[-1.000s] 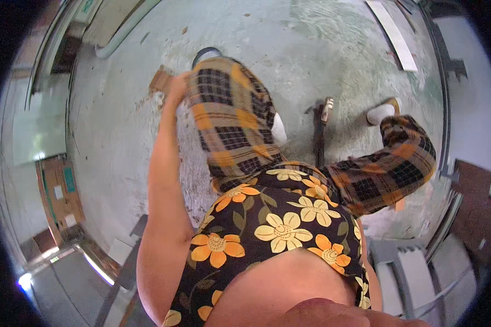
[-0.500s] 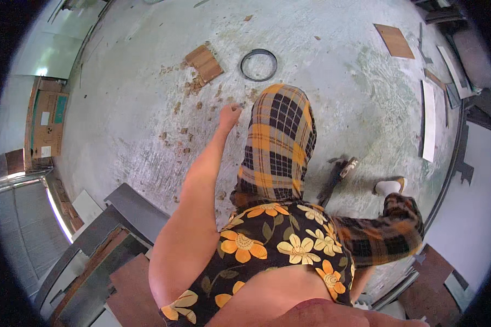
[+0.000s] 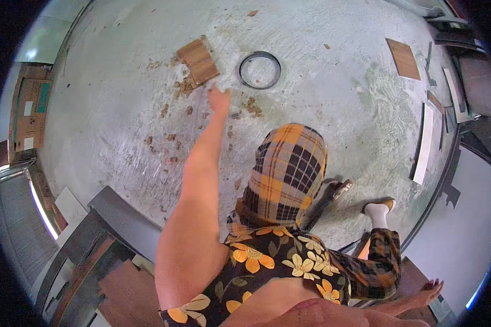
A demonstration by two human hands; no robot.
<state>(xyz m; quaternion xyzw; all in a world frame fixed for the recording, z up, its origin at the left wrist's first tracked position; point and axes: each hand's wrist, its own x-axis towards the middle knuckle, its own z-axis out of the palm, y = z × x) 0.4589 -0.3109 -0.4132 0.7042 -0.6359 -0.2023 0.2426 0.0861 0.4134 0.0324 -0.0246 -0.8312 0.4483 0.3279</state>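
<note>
The left hand [image 3: 219,101] is extended forward over the floor [image 3: 109,109], just beside the near right corner of a brown wood-grain board [image 3: 198,61]; blur prevents determining whether it grasps anything or makes contact. The board lies flat on the far part of the floor, left of centre, its long axis running from far left to near right, with the near end pointing toward the left hand. Brown crumbs [image 3: 184,86] lie along its near left edge. A black ring [image 3: 257,87] lies to its right, apart. The right hand [image 3: 428,293], at near right, is released, fingers extended.
</note>
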